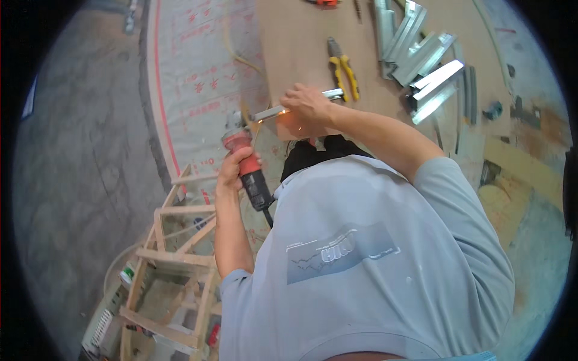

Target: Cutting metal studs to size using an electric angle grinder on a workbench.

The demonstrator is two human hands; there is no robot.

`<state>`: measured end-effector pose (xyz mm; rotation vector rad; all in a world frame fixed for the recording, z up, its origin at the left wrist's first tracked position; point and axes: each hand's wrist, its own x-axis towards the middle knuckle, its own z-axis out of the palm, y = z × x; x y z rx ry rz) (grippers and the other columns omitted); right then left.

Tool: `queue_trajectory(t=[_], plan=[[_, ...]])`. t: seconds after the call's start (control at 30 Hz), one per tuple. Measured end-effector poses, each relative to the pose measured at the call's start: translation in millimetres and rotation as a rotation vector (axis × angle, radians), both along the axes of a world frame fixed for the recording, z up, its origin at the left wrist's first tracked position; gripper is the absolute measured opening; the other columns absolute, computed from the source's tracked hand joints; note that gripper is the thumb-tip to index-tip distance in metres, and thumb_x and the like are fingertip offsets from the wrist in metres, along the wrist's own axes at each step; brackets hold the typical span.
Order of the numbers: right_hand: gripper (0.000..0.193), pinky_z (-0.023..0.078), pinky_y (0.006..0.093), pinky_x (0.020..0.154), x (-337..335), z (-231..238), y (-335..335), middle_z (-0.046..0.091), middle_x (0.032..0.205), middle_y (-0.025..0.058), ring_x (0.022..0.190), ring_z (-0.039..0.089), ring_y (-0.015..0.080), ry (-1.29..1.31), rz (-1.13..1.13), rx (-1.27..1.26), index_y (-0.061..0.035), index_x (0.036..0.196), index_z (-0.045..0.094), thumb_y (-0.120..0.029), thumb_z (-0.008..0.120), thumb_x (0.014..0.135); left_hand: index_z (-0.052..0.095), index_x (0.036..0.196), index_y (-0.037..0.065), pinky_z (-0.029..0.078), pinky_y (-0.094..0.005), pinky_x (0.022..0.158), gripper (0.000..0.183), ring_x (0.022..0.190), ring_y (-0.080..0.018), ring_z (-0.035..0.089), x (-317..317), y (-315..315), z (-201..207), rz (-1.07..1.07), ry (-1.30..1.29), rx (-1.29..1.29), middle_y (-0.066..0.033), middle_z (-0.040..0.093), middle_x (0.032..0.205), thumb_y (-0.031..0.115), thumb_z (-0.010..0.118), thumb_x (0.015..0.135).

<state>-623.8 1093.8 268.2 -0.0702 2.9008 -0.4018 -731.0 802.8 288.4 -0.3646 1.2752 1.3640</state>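
My left hand [233, 167] is wrapped round the body of a red and black angle grinder [255, 185], whose head points away from me. Orange sparks fly where the grinder's disc meets the end of a thin silver metal profile [268, 114]. Pressing that profile down on the brown board [289, 45] is my right hand [307, 104], its fingers closed over it. The far end of the profile sticks out to the right of the hand. Just beyond it lies a pair of pliers [344, 69] with yellow and black handles.
Several silver metal channel pieces [415, 51] lie piled at the right of the board. A wooden frame [180, 259] stands at lower left beside my left arm. Printed sheeting [192, 78] covers the floor left of the board; a yellowish cord [241, 59] runs over it.
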Motion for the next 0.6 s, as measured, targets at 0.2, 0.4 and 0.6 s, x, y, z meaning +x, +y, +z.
queue_trajectory(t=[0.2,0.4,0.6], plan=[[0.022,0.054,0.0453,0.081,11.2,4.0,29.1,0.067,0.101,0.0144,0.099,0.065,0.0337,0.042,-0.352,-0.183,-0.0127,0.109,0.065,-0.020,0.061,0.089,0.056,0.115,0.004,0.058,-0.0425,0.077,0.035,0.079,-0.0257,0.067,-4.8,-13.7,29.0,0.105,0.044,0.136,-0.0132,0.067,0.094,0.017,0.069,0.085],[0.034,0.054,0.0418,0.076,119.4,90.8,150.3,0.071,0.093,0.0206,0.087,0.070,0.0339,0.441,-1.117,-0.357,-0.0075,0.120,0.058,-0.025,0.064,0.091,0.053,0.118,0.000,0.055,-0.0443,0.082,0.041,0.086,-0.0281,0.065,-9.3,-17.0,34.3,0.166,-0.059,0.406,-0.0153,0.064,0.098,0.018,0.070,0.085],[0.045,0.052,0.0454,0.089,324.3,53.3,295.2,0.069,0.112,0.0206,0.104,0.067,0.0387,0.574,-1.564,0.087,-0.0079,0.127,0.058,-0.025,0.068,0.087,0.052,0.119,0.000,0.054,-0.0449,0.085,0.043,0.088,-0.0286,0.065,-10.3,-3.2,45.3,0.183,-0.033,0.466,-0.0158,0.063,0.100,0.021,0.069,0.087]])
